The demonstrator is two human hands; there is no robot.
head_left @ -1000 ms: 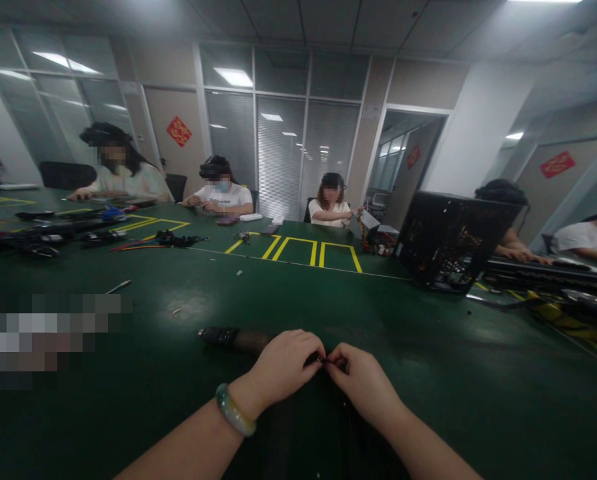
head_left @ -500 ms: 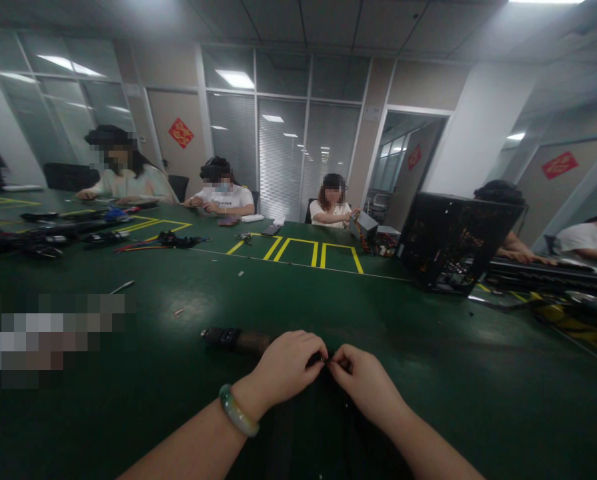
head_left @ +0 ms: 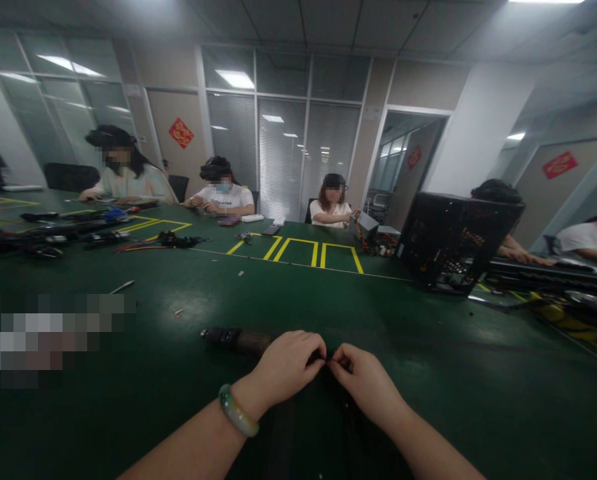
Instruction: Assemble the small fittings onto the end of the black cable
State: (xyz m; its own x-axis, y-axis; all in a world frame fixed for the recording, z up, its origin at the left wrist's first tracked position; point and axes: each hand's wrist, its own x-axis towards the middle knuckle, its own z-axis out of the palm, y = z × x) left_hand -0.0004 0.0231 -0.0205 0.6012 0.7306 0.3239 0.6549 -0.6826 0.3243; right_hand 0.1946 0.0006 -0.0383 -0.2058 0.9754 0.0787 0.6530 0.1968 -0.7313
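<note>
1. Pinching with both hands at once: my left hand [head_left: 289, 365] and my right hand [head_left: 362, 380] meet fingertip to fingertip low over the green bench [head_left: 428, 373], each grip closed tight on one small dark part [head_left: 327, 359] between them.
2. That part is too small and too shadowed to name; only a dark speck shows where the thumbs and forefingers come together.
3. A dark cable [head_left: 235, 339] with a blocky plug at its far end lies on the bench just beyond my left knuckles and runs in under that hand; whether it joins the part I pinch, I cannot tell.
4. How far along, as I judge it: the fiddly work at the fingertips is under way, nothing looks finished or set aside, and the cable has not been put away.
5. A green bracelet [head_left: 237, 411] sits on my left wrist.
6. Across the bench other people work at their own places, and an open black computer case [head_left: 453, 241] stands well off to my right.
</note>
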